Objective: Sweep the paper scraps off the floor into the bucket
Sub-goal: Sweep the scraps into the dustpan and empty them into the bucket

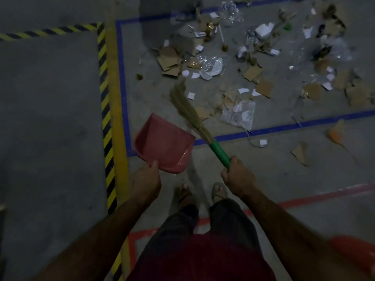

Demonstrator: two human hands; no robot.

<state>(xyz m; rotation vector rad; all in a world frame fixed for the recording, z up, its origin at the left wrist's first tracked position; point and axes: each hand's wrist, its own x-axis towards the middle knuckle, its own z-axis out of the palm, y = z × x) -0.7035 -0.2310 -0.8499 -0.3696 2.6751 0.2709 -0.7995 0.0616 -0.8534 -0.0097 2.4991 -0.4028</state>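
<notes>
dustpan (164, 144) red | broom (220, 154) handle green | scraps (263, 88) white/brown | floor tape (121, 78) blue | hazard stripe (105, 118) yel/blk

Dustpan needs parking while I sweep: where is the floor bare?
Bare floor lies left of the striped tape, and between the blue line and red line. Inside the blue line, scraps crowd it.

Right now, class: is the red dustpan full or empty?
Empty: the dustpan, gripped by the left hand, shows only bare red inside; scraps lie on the floor.
</notes>
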